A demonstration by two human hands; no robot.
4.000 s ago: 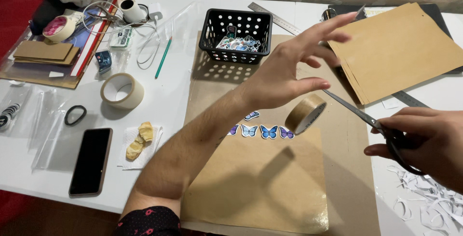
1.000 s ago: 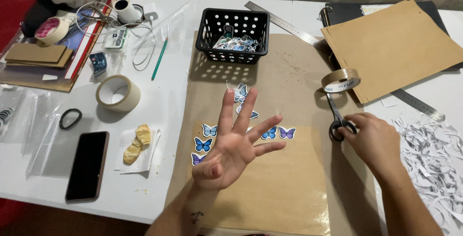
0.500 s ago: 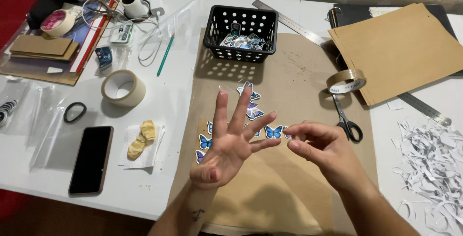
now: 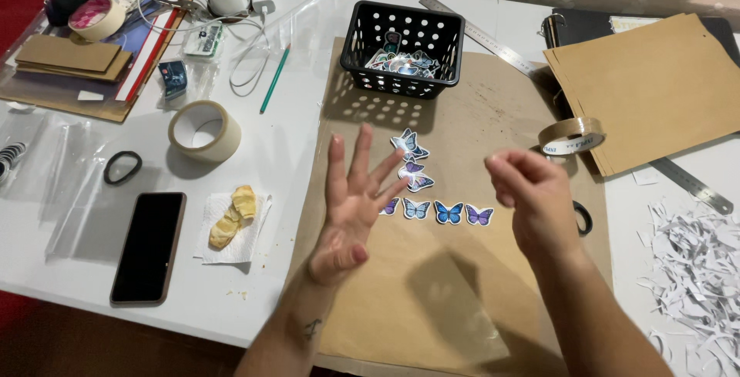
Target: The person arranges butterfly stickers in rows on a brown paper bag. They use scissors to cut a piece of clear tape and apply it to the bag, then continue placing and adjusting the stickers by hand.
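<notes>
Left of the sheet of brown kraft paper (image 4: 432, 300), a black smartphone (image 4: 149, 246) is lying on the white tabletop (image 4: 293, 138). Over the paper, the left hand (image 4: 351, 211) is hovering, fingers spread. The right hand (image 4: 532, 200), having left the scissors, is pinching something unclear above the butterfly stickers (image 4: 435, 211). Beyond them, a black perforated basket (image 4: 401, 49) is holding more stickers.

A white bench (image 4: 293, 126) is seen under brown kraft paper (image 4: 432, 300). Butterfly stickers (image 4: 448, 212) are coloured blue and purple — white-edged. The basket (image 4: 401, 76) is black, as is the phone (image 4: 149, 247) — the pencil (image 4: 274, 79) green.
</notes>
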